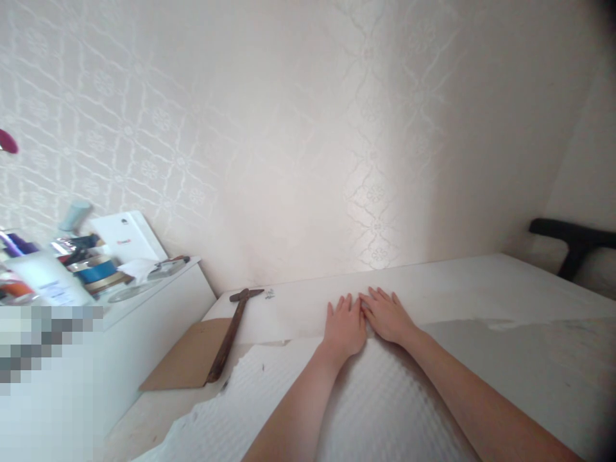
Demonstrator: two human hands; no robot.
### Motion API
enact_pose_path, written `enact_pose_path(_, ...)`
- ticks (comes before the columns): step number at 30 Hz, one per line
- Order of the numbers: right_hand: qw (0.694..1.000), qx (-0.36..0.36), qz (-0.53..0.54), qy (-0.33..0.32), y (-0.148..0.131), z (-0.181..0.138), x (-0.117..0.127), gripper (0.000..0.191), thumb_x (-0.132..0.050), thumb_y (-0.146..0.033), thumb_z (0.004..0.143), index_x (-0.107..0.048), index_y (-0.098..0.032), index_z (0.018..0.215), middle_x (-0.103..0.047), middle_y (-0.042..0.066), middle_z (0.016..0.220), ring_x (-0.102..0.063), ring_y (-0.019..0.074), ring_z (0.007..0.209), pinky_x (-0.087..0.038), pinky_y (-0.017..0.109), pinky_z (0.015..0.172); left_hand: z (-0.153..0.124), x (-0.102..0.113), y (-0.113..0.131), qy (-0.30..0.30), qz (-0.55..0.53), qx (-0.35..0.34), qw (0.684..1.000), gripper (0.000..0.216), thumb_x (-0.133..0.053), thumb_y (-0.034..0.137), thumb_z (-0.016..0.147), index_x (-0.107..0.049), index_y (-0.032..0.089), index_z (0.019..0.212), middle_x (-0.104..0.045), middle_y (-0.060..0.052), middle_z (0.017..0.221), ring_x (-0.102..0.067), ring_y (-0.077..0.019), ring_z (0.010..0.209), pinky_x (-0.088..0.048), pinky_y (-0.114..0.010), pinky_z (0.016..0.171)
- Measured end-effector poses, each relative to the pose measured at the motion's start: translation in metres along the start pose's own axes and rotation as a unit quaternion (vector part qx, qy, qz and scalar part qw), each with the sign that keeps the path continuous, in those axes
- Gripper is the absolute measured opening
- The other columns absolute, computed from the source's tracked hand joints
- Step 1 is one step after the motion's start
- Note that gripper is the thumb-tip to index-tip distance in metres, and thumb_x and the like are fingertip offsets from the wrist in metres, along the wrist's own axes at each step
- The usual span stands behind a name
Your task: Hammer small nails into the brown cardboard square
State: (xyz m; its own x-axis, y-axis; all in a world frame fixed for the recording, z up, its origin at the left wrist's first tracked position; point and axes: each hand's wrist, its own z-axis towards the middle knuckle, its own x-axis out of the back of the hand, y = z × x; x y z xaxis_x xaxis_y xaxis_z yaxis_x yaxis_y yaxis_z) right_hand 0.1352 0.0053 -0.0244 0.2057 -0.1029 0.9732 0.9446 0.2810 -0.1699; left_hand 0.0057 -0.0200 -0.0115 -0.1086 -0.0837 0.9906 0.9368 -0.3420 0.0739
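Observation:
Both of my hands rest palm down, side by side, on a white tabletop (298, 314) near the wall. My left hand (345, 326) has its fingers stretched out and slightly spread. Beside it, my right hand (387, 314) lies flat too, and the fingertips of the two almost meet. Neither holds anything. Under my forearms is a white, bumpy-textured sheet (385, 404) with a ragged left edge. To the left lies a hammer (230, 340) with a worn wooden handle, partly over a piece of brown cardboard (187, 353). Tiny dark bits (270, 294), perhaps nails, lie by its head.
A white cabinet (144, 340) on the left carries a white box (128, 237), a roll of blue tape (96, 269), a white bottle (48, 282) and clutter. Patterned wallpaper (289, 141) rises behind the table. A black armrest (572, 234) stands at the right.

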Motion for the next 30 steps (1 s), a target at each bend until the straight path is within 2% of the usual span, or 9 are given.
enact_pose_path(24,1.000,-0.007,0.002,0.001,0.0006,0.0012,-0.0009,0.051,-0.024,-0.033,0.092,-0.042,-0.018,0.137,-0.034,0.014,0.146,-0.027,0.0289,0.135,-0.021,0.051,0.106,-0.0011,0.0031,0.0009,-0.017,0.009,0.002,1.000,0.054,-0.011,0.033,0.094,-0.027,0.017,0.143,-0.029,-0.010,0.149,-0.024,-0.0251,0.137,-0.023,-0.050,0.109)
enact_pose_path(30,1.000,-0.005,0.006,-0.003,0.0009,0.0013,-0.0009,0.052,-0.023,-0.034,0.093,-0.042,-0.017,0.138,-0.035,0.014,0.145,-0.026,0.0302,0.135,-0.020,0.051,0.106,-0.0007,0.0017,0.0004,-0.005,0.001,0.001,1.000,0.054,-0.011,0.033,0.094,-0.029,0.018,0.142,-0.030,-0.010,0.148,-0.025,-0.0250,0.137,-0.023,-0.050,0.109)
